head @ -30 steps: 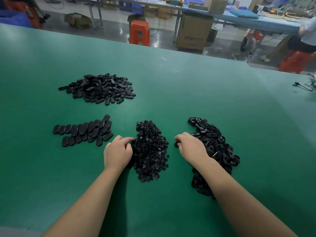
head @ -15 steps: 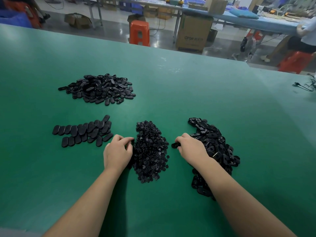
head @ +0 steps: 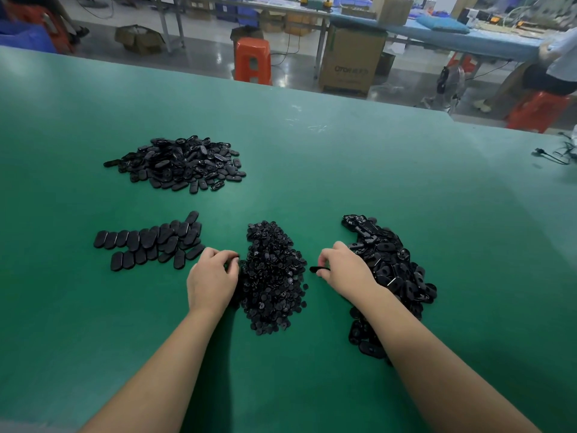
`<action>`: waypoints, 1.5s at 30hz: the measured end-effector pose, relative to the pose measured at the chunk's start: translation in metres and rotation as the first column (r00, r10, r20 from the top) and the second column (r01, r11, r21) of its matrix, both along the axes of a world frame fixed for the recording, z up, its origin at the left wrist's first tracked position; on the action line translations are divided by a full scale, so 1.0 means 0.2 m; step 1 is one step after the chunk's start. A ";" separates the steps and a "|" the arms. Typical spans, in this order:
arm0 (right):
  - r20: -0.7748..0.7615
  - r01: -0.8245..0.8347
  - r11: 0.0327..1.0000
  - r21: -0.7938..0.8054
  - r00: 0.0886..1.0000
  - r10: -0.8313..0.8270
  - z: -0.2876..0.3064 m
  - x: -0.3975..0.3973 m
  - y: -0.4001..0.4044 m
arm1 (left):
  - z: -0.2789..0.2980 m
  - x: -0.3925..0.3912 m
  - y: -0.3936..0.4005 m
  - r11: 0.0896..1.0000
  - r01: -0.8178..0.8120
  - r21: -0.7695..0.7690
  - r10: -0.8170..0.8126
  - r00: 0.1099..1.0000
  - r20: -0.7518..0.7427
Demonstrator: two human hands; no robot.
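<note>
Green matting covers the table [head: 281,385] right up to the lower edge of my feed, and both bare forearms run in from there toward the work. The left hand [head: 212,276] sits with its fingers curled, its tips at the left edge of the heap of small round black parts [head: 274,276]. I cannot tell whether it has one pinched. The right hand [head: 346,267] pinches a black oval piece [head: 318,269] between thumb and fingers, low over the table and just beside the right edge of that heap. Under and behind that wrist lies the heap of black oval shells [head: 396,264]. Just left of the left hand, flat oval covers [head: 150,242] lie overlapped in rows. Farther back on the left sits a looser mound of oval parts [head: 178,165], well apart from the rows. Beyond the table's far edge I see an orange stool [head: 252,60], a cardboard box [head: 352,62] and a blue-topped table [head: 437,39].
</note>
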State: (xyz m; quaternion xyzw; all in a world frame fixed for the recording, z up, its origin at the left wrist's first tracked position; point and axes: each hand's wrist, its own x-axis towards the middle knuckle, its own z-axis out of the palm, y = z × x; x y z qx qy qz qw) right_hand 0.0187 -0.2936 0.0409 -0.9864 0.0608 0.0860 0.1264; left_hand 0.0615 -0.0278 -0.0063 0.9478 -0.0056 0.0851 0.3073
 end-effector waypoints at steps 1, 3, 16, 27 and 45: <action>0.012 0.012 1.000 0.008 1.000 -0.012 0.00 0.00 0.00 | 0.00 0.00 0.00 1.000 -0.001 0.001 0.001 1.000 0.001; 0.057 0.038 0.999 0.037 0.998 -0.040 0.01 -0.01 0.00 | 0.00 0.00 0.00 1.000 -0.005 0.001 0.005 1.000 0.004; 0.075 0.139 0.424 0.895 0.890 -0.450 -0.04 -0.17 0.14 | -0.01 0.01 0.00 0.999 -0.008 0.042 0.007 1.000 0.023; 0.058 0.203 0.348 0.915 0.788 -0.613 -0.17 -0.22 0.22 | 0.01 0.00 -0.02 0.999 -0.032 0.038 0.031 0.999 0.009; 0.202 0.175 0.479 0.860 0.745 -0.636 -0.25 -0.23 0.26 | 0.21 -0.16 -0.29 0.931 0.308 -0.195 -0.261 0.937 0.230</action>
